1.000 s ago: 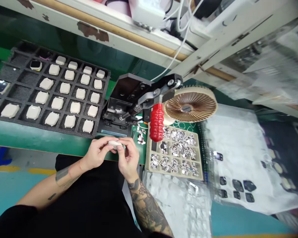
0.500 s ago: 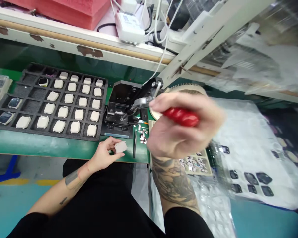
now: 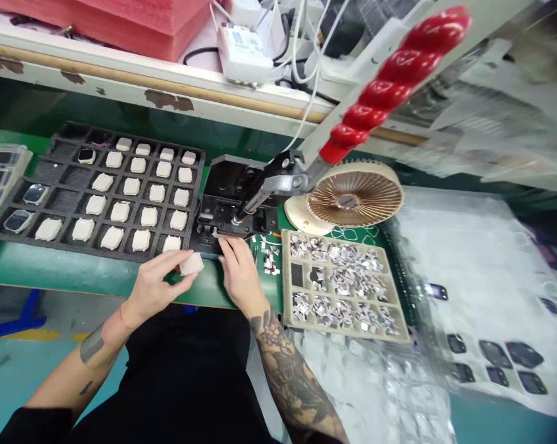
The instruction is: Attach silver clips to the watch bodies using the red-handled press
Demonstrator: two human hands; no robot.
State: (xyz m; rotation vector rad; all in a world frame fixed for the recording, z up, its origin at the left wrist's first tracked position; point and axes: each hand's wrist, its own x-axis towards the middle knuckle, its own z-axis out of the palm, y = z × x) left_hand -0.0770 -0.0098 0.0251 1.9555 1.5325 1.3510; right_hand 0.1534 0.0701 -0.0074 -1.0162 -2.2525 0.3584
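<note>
Between the thumb and fingers of my left hand [image 3: 160, 280] is a pale square watch-shaped piece [image 3: 192, 264], held just past the front right corner of a dark foam tray [image 3: 134, 251]. My right hand [image 3: 242, 271] reaches to the front of a black lever press [image 3: 234, 213], its fingertips at the base. Whether those fingertips pinch anything is hidden. The press's red twisted handle [image 3: 389, 80] points up and to the right, with no hand on it. Many compartments of the foam tray hold similar pale pieces, and a few hold watches with dark screens.
Right of the press stand a small fan [image 3: 352, 197] and a beige divided tray [image 3: 345, 336] of small parts. Loose bits [image 3: 271, 262] lie beside the press. Plastic sheeting [image 3: 467, 246] with dark pieces covers the far right. A shelf edge [image 3: 134, 71] runs behind.
My right hand has left the red handle and come down to the press base. The handle now slants upward. My left hand has moved slightly left, still with the pale piece.
</note>
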